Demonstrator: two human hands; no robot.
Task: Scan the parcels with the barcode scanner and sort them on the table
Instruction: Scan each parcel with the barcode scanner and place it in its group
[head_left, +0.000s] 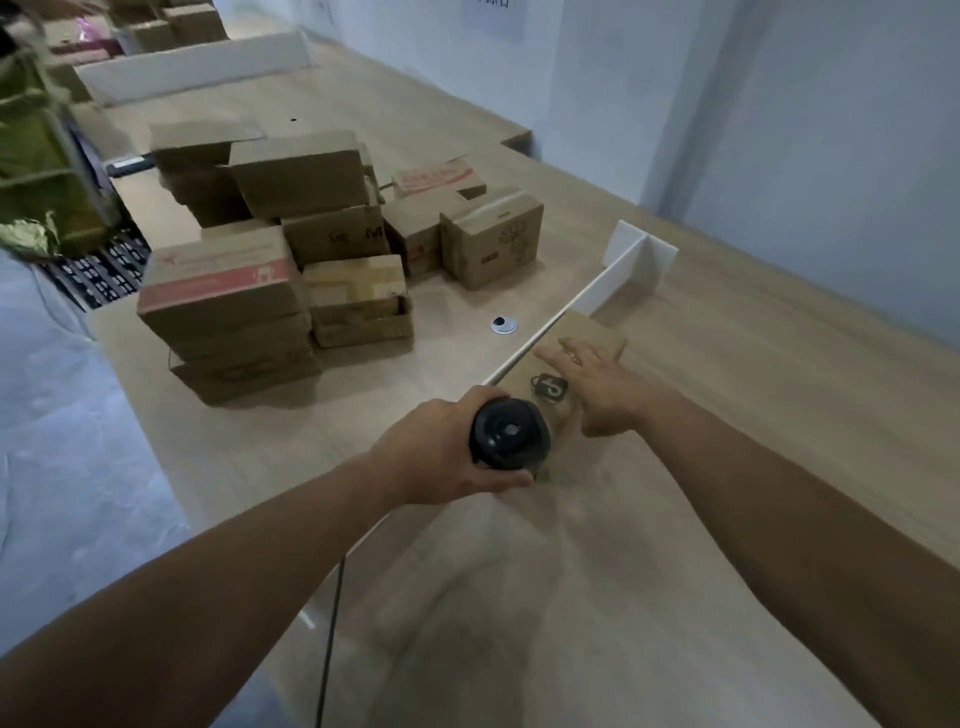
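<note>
My left hand (441, 452) grips the black barcode scanner (509, 434), whose round end faces the camera; its cable (330, 639) hangs off the table's front edge. Just beyond it a flat cardboard parcel (587, 332) with a black logo lies on the wooden table (727, 405), against the right side of a white divider (582, 301). My right hand (602, 384) rests flat on that parcel with its fingers spread. A heap of several brown cardboard parcels (291, 249) stands left of the divider.
A round cable grommet (503, 324) sits in the tabletop between the heap and the divider. A second white divider (197, 65) crosses the table far back, with more boxes (171, 26) behind it. Green packaging and a keyboard (98, 270) lie at the left edge.
</note>
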